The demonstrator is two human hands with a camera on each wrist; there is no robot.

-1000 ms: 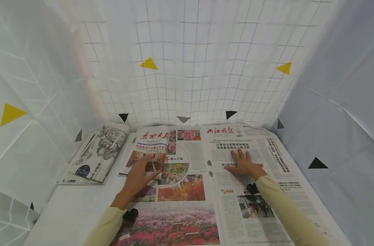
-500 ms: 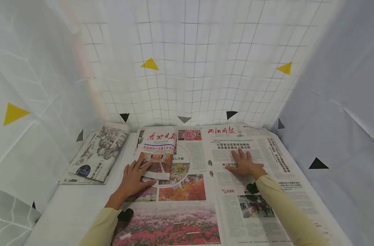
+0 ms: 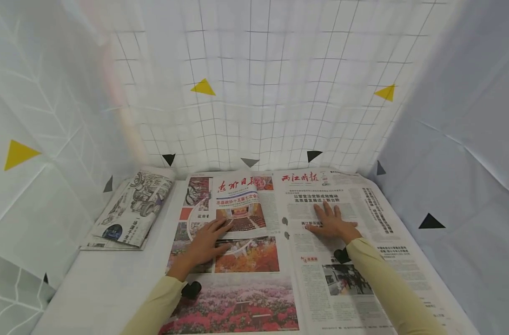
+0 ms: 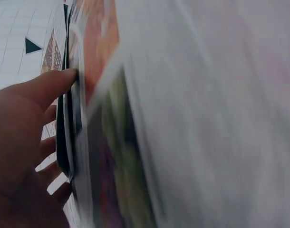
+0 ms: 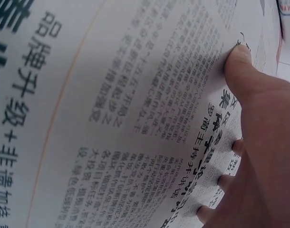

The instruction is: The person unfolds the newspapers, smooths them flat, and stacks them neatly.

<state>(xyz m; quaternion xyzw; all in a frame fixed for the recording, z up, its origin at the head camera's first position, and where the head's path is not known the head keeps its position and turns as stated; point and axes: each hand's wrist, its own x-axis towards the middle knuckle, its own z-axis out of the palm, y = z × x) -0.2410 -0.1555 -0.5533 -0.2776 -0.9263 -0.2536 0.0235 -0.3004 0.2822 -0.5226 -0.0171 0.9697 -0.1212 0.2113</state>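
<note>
Red-titled folded newspaper (image 3: 241,217) touched near-left with relaxed left hand (image 3: 205,243); with splayed right hand (image 3: 334,226), likely steadied flower-printed newspaper (image 3: 247,302) beneath.

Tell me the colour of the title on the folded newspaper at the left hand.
Red: the title on that folded newspaper shows best in the head view.

A small booth (image 3: 49,93) is being formed by pale sheets (image 3: 459,93), a white tabletop (image 3: 99,284) being enclosed at the back and sides. The gridded back wall (image 3: 254,111) is being marked with yellow triangles (image 3: 203,88) and black triangles (image 3: 313,155); the wider room is being hidden.
</note>
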